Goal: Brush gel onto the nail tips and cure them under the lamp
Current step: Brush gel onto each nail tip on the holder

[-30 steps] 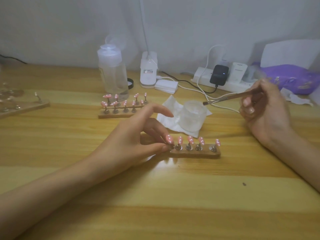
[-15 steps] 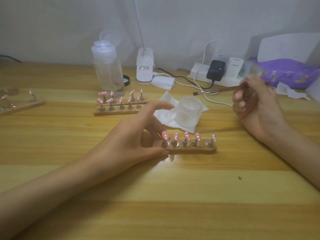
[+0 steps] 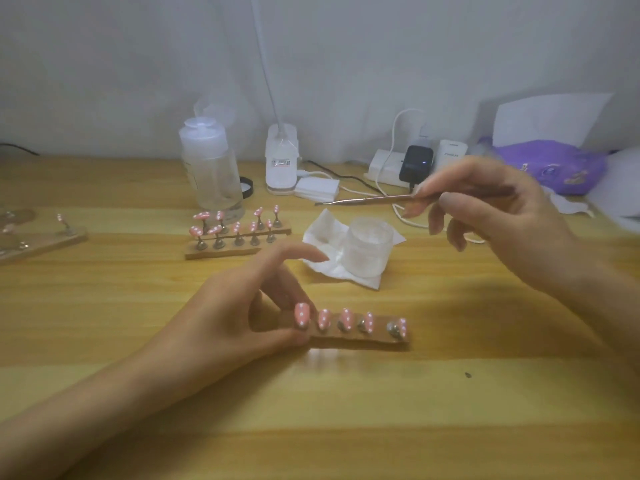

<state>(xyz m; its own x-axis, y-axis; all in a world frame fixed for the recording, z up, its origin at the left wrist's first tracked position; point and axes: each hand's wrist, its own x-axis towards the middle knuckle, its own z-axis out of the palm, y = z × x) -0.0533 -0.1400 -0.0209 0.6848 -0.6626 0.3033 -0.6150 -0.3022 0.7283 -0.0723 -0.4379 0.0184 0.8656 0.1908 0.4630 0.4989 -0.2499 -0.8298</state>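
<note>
Nail tips (image 3: 346, 320): five, pink with white dots, each on a metal stud of a wooden holder (image 3: 360, 337) that lies on the table (image 3: 311, 427). My left hand (image 3: 239, 317) pinches the holder's left end, with the thumb on its near edge, another finger behind it, and the index finger curved above. The first tip stands just beside these fingers (image 3: 277, 336); the other four run to their right.

My right hand (image 3: 502, 216) is raised and pinches a brush (image 3: 367, 200) whose bristle end points left. Below and left of those fingers (image 3: 436, 192) a frosted jar (image 3: 369, 245) sits on a white tissue (image 3: 323, 233).

Beyond my left fingers stands a second holder (image 3: 221, 252) with more pink tips. Behind it are a clear bottle (image 3: 211, 174) and a white lamp base (image 3: 281, 164). Past my right fingers lie a power strip (image 3: 382, 166) and a purple pack (image 3: 550, 168).
</note>
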